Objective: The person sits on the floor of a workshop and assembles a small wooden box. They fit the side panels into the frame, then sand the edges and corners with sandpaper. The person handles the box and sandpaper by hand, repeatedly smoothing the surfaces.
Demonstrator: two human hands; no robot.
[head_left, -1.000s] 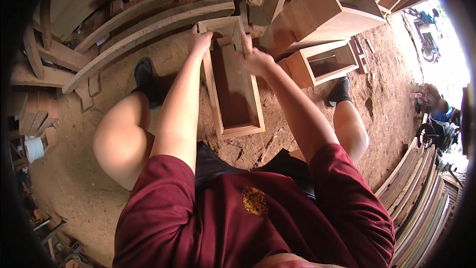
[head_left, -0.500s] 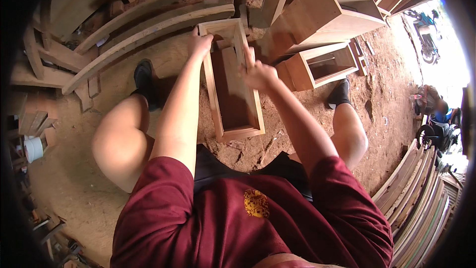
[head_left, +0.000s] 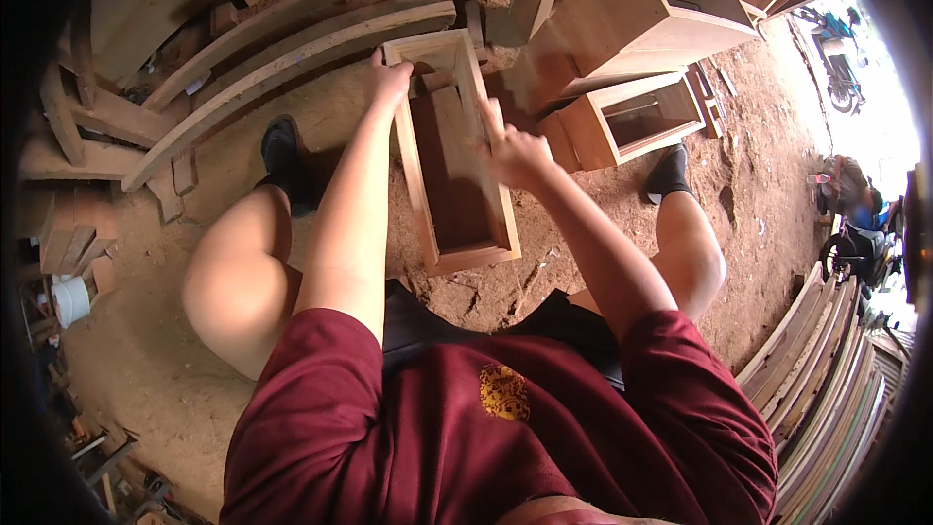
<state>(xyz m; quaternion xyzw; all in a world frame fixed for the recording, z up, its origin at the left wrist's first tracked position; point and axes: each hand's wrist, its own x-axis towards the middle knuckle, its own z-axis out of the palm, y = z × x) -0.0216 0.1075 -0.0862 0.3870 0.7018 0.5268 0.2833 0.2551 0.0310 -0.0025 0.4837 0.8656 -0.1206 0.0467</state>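
Partly hidden: L hand point(head_left: 388, 87) @ box point(head_left: 476, 259)

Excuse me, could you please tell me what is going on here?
Someone in a dark red shirt has both hands at a long wooden box between their legs. The left hand grips its far left corner; the right hand is at its right edge, one finger extended. A smaller box and a larger cabinet are off to the right.

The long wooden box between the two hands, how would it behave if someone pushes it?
The box would probably stay stiff, since its wooden corners look joined. Its straight sides make rolling unlikely. Its hollow middle suggests modest weight for its size.
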